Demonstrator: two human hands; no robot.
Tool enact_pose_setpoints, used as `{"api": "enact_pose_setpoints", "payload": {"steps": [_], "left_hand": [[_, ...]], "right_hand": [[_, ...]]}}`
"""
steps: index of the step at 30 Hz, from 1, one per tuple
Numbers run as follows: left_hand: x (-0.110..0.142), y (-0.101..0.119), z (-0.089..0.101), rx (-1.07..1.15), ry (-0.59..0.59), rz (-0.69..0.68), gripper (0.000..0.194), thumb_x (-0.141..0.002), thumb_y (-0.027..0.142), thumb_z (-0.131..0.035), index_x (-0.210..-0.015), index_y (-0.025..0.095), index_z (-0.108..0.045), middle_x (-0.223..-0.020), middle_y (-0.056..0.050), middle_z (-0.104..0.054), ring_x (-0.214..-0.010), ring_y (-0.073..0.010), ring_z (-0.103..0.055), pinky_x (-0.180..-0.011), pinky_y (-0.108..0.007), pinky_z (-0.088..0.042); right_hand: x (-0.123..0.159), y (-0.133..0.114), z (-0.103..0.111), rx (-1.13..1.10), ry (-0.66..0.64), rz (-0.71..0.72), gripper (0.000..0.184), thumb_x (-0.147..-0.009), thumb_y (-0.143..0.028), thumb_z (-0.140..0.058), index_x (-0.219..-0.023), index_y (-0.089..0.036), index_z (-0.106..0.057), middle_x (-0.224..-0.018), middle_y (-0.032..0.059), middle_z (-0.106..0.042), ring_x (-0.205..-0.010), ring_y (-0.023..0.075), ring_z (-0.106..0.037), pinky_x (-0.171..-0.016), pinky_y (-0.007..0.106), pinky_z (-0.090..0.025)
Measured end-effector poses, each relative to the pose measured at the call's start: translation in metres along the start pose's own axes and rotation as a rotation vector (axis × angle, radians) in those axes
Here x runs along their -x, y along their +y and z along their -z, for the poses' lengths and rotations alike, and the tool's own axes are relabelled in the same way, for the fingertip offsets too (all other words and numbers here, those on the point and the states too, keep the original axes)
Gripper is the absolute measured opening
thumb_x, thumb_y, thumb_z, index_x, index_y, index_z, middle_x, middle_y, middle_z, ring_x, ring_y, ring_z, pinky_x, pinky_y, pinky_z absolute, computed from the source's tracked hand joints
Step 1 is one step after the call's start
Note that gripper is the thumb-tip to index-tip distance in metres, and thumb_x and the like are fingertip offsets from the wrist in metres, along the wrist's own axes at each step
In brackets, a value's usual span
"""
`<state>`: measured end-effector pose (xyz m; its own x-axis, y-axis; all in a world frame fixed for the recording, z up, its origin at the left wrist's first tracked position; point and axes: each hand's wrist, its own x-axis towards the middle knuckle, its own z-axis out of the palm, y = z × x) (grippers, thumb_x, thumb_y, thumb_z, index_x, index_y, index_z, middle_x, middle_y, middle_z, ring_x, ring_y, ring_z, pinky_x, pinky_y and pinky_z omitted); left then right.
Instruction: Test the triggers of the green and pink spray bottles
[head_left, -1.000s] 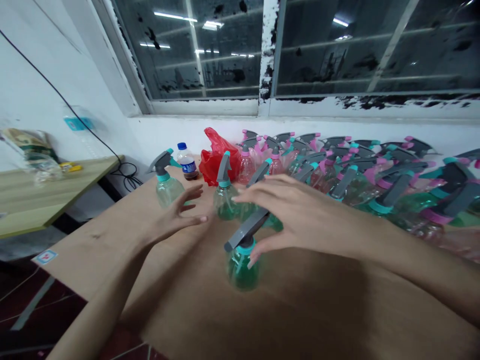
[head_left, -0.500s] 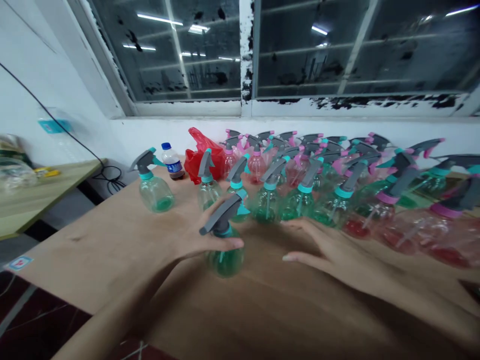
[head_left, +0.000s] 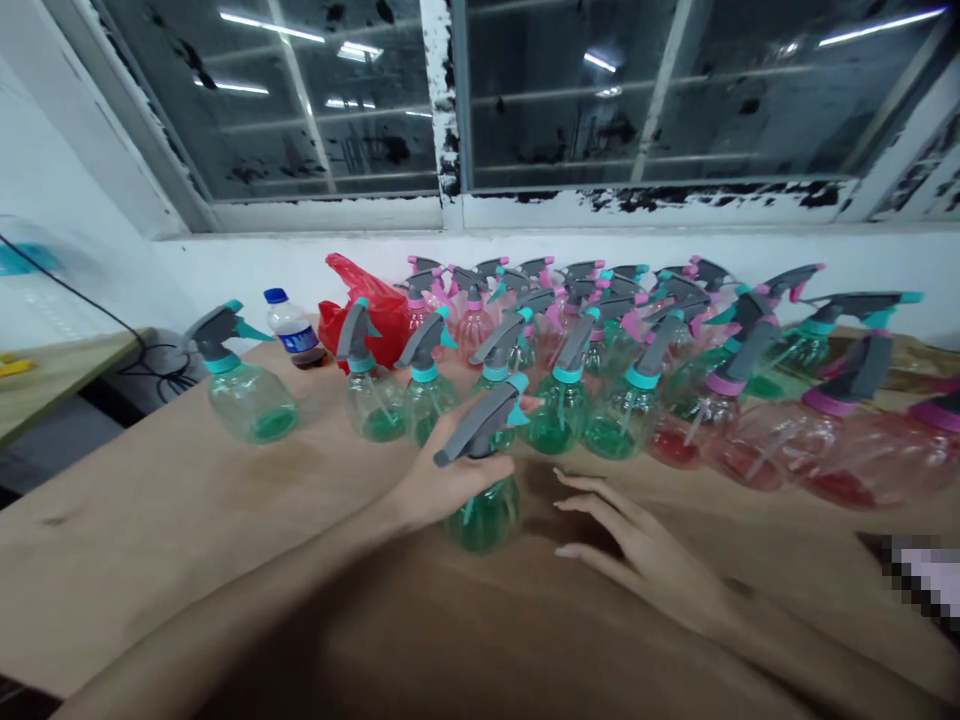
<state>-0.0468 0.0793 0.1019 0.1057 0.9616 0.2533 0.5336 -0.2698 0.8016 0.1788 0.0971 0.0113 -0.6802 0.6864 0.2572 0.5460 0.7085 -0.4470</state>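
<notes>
My left hand (head_left: 439, 480) is wrapped around the neck of a green spray bottle (head_left: 484, 515) with a grey and teal trigger head, which stands at the front of the group. To its right, my right hand (head_left: 630, 545) hovers low over the table with fingers apart and nothing in them. Behind them runs a row of spray bottles: green ones (head_left: 555, 420) with teal collars, then pink ones (head_left: 679, 435) with pink collars toward the right. Another green spray bottle (head_left: 253, 400) stands apart at the left.
A red plastic bag (head_left: 375, 310) and a drink bottle with a blue cap (head_left: 296, 330) stand near the wall. More spray bottles crowd the back under the window. A second table (head_left: 75, 365) with a black cable (head_left: 161, 370) is at the left.
My left hand came in from the left and closed on the front green spray bottle. My right hand drew away from that bottle to the right. The view turned rightward.
</notes>
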Motion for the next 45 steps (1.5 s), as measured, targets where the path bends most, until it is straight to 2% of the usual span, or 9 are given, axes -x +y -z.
{"api": "enact_pose_setpoints", "payload": {"steps": [6, 10, 14, 21, 26, 30, 34, 39, 45], "left_hand": [[-0.008, 0.006, -0.018, 0.148, -0.13, -0.036, 0.055, -0.067, 0.013, -0.05, -0.12, 0.03, -0.053, -0.1, -0.002, -0.067, -0.081, -0.0219, -0.063, -0.076, -0.036, -0.052], [-0.008, 0.004, -0.019, 0.033, -0.143, -0.018, 0.056, -0.069, 0.014, -0.05, -0.122, 0.03, -0.052, -0.076, 0.002, -0.065, -0.065, -0.0169, -0.059, -0.063, -0.029, -0.051], [-0.009, 0.003, -0.016, -0.025, -0.148, -0.016, 0.056, -0.068, 0.017, -0.05, -0.122, 0.03, -0.052, -0.08, 0.002, -0.065, -0.051, -0.0129, -0.052, -0.048, -0.025, -0.046], [-0.014, 0.003, -0.017, 0.137, -0.157, -0.014, 0.041, -0.069, 0.025, -0.054, -0.11, 0.029, -0.061, -0.096, -0.002, -0.067, -0.085, -0.0215, -0.063, -0.075, -0.032, -0.054], [-0.011, 0.0, -0.02, 0.097, -0.04, 0.057, 0.019, -0.073, 0.032, -0.059, -0.088, 0.026, -0.067, -0.081, -0.002, -0.068, -0.078, -0.0215, -0.064, -0.072, -0.034, -0.053], [-0.01, 0.002, -0.02, 0.156, -0.031, 0.05, 0.026, -0.072, 0.029, -0.058, -0.097, 0.028, -0.064, -0.093, 0.0, -0.068, -0.085, -0.0222, -0.062, -0.079, -0.037, -0.051], [-0.011, 0.006, -0.019, 0.092, -0.005, 0.055, 0.019, -0.07, 0.027, -0.054, -0.087, 0.027, -0.063, -0.08, 0.0, -0.066, -0.075, -0.0215, -0.061, -0.07, -0.035, -0.051], [-0.009, 0.008, -0.017, 0.099, -0.036, 0.05, 0.014, -0.068, 0.023, -0.051, -0.079, 0.024, -0.06, -0.079, -0.001, -0.064, -0.072, -0.0201, -0.059, -0.063, -0.031, -0.047], [-0.009, 0.01, -0.014, 0.056, -0.081, 0.117, 0.019, -0.068, 0.019, -0.052, -0.083, 0.021, -0.063, -0.074, 0.0, -0.062, -0.069, -0.0173, -0.058, -0.063, -0.027, -0.046]], "right_hand": [[0.009, 0.021, -0.006, 0.013, -0.008, 0.033, 0.052, -0.084, -0.046, -0.052, -0.131, -0.025, -0.044, -0.141, 0.0072, -0.041, -0.129, 0.0255, -0.036, -0.102, 0.049, -0.036], [0.008, 0.027, -0.003, 0.018, -0.093, 0.179, 0.054, -0.086, -0.042, -0.051, -0.136, -0.024, -0.038, -0.141, 0.0057, -0.039, -0.132, 0.023, -0.03, -0.107, 0.047, -0.028], [0.006, 0.027, -0.003, -0.005, -0.085, 0.165, 0.052, -0.086, -0.041, -0.052, -0.134, -0.026, -0.041, -0.144, 0.0041, -0.034, -0.132, 0.0233, -0.028, -0.107, 0.046, -0.029], [0.003, 0.025, 0.0, -0.01, -0.148, 0.111, 0.044, -0.087, -0.044, -0.048, -0.128, -0.026, -0.049, -0.143, 0.0036, -0.037, -0.133, 0.0227, -0.027, -0.107, 0.047, -0.03], [0.003, 0.025, 0.001, -0.002, -0.126, 0.129, 0.044, -0.087, -0.043, -0.049, -0.128, -0.024, -0.05, -0.143, 0.0047, -0.037, -0.133, 0.0236, -0.028, -0.106, 0.048, -0.03], [0.003, 0.026, -0.001, -0.004, -0.123, 0.119, 0.044, -0.087, -0.043, -0.049, -0.128, -0.026, -0.05, -0.142, 0.0035, -0.038, -0.132, 0.0233, -0.029, -0.106, 0.047, -0.031], [0.004, 0.027, -0.001, -0.003, -0.121, 0.115, 0.043, -0.087, -0.042, -0.049, -0.127, -0.026, -0.05, -0.142, 0.0024, -0.039, -0.133, 0.0226, -0.028, -0.107, 0.046, -0.03], [0.005, 0.029, -0.004, 0.062, -0.147, 0.125, 0.043, -0.089, -0.043, -0.046, -0.129, -0.027, -0.047, -0.143, 0.0009, -0.036, -0.134, 0.0218, -0.027, -0.107, 0.045, -0.03], [0.009, 0.034, -0.012, 0.113, -0.098, 0.154, 0.044, -0.09, -0.04, -0.046, -0.132, -0.029, -0.044, -0.145, -0.0016, -0.034, -0.134, 0.0204, -0.025, -0.108, 0.042, -0.03]]}}
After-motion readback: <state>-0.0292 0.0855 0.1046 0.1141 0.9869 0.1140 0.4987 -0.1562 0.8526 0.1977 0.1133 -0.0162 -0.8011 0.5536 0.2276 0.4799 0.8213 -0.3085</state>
